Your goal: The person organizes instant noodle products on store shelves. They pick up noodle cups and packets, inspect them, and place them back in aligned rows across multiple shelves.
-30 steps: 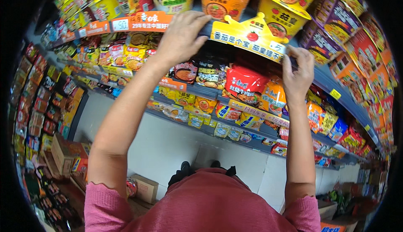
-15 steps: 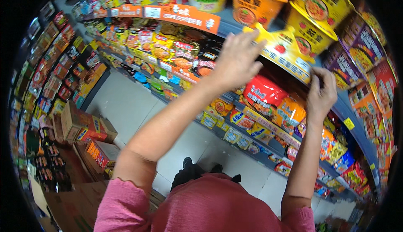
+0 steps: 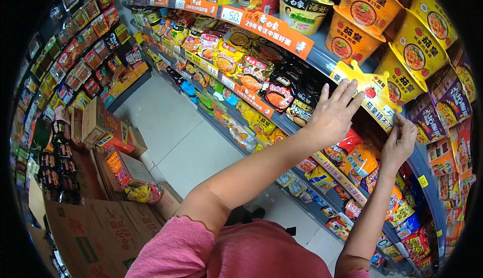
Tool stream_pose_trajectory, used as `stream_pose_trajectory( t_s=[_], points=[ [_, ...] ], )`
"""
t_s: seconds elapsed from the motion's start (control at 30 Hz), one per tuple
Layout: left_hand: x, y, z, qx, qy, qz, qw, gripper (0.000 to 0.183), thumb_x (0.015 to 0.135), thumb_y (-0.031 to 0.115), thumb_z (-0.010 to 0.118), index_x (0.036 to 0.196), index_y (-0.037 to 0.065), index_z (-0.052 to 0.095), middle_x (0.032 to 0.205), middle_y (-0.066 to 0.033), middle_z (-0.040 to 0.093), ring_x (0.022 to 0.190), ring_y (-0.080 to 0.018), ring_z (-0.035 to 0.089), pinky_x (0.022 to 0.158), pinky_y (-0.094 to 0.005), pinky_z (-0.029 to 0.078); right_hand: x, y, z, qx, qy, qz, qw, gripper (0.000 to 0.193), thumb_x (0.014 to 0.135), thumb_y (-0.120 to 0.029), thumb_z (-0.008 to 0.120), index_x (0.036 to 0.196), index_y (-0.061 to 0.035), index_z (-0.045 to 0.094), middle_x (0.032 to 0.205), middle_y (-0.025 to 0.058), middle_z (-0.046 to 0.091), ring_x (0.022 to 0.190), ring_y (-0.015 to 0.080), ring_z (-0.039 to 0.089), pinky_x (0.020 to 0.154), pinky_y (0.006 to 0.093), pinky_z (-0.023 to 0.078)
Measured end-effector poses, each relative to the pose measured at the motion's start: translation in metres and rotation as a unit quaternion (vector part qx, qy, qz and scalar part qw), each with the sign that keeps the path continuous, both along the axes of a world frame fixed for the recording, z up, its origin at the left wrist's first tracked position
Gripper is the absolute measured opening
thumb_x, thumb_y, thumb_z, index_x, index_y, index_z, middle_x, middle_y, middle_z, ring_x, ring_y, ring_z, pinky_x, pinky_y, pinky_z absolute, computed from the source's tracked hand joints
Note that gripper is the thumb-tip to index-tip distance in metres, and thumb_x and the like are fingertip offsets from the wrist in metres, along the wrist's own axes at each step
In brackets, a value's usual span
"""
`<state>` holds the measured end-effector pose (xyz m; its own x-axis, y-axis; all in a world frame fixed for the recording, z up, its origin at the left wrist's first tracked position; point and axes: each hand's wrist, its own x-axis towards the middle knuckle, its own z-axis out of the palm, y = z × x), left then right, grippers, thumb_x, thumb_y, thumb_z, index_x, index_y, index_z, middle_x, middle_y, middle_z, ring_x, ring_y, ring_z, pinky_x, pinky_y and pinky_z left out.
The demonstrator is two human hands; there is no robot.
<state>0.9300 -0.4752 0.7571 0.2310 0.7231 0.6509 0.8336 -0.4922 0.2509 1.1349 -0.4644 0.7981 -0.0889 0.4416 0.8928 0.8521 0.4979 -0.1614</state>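
Two hands (image 3: 329, 118) (image 3: 399, 141) — left spread, right curled, at yellow sign (image 3: 378, 95)

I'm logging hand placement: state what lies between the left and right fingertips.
The head view shows part of the yellow crown-shaped sign there, between left hand and right hand.

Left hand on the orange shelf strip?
No, the left hand has its fingers over the yellow crown-topped sign, clear of the orange shelf strip.
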Motion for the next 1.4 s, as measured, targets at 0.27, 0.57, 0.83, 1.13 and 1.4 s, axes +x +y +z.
stream_pose_trajectory(
  t_s=[0.27,0.57,0.83,1.13,1.4],
  points=[
    [-0.014,-0.004,-0.008,0.03,0.041,0.002,0.999,0.071,0.087,0.019,0.063,0.151,0.005,0.036,0.159,-0.0215,0.028,0.148,-0.0365,0.026,0.114,-0.062,0.027,-0.014,-0.015,-0.008,0.002,-0.049,-0.078,0.996,0.033,0.086,-0.001,0.067,0.119,-0.0043,0.068,0.115,0.0147,0.061,0.108,0.0297,0.058,0.096,0.0392,0.046],
    [-0.072,-0.031,-0.074,-0.113,0.001,-0.127,0.985,0.064,0.082,0.018,0.07,0.14,0.001,0.049,0.154,-0.0214,0.036,0.146,-0.0374,0.03,0.112,-0.0595,0.03,-0.026,-0.028,-0.054,-0.006,-0.102,-0.155,0.983,0.061,0.079,0.0,0.071,0.138,-0.0027,0.054,0.143,0.0222,0.048,0.132,0.0407,0.045,0.112,0.048,0.035],
    [-0.247,-0.103,-0.281,-0.323,-0.062,0.001,0.944,0.017,0.087,0.018,0.059,0.09,0.005,0.07,0.093,-0.0193,0.068,0.091,-0.04,0.063,0.079,-0.0512,0.05,-0.077,-0.101,-0.158,-0.184,0.052,-0.093,0.977,0.005,0.087,-0.002,0.066,0.083,-0.0007,0.062,0.08,0.0197,0.062,0.074,0.0402,0.061,0.064,0.0466,0.049],
    [-0.447,-0.381,-0.476,-0.648,0.317,-0.013,0.692,0.022,0.081,0.029,0.063,0.093,0.016,0.077,0.105,-0.0104,0.074,0.097,-0.0317,0.07,0.082,-0.0492,0.055,-0.019,-0.357,-0.45,-0.622,0.088,-0.321,0.709,0.042,0.088,-0.047,0.062,0.09,-0.0067,0.074,0.086,0.0197,0.072,0.085,0.0418,0.068,0.077,0.0498,0.054],
    [-0.451,-0.37,-0.498,-0.637,0.279,-0.04,0.717,0.025,0.082,0.034,0.066,0.1,0.02,0.077,0.105,-0.0087,0.074,0.098,-0.0298,0.07,0.083,-0.047,0.055,0.035,-0.507,-0.581,-0.839,-0.055,-0.221,0.495,0.043,0.085,-0.043,0.067,0.109,-0.0078,0.072,0.108,0.0166,0.071,0.1,0.0324,0.068,0.09,0.046,0.052]
  ],
)
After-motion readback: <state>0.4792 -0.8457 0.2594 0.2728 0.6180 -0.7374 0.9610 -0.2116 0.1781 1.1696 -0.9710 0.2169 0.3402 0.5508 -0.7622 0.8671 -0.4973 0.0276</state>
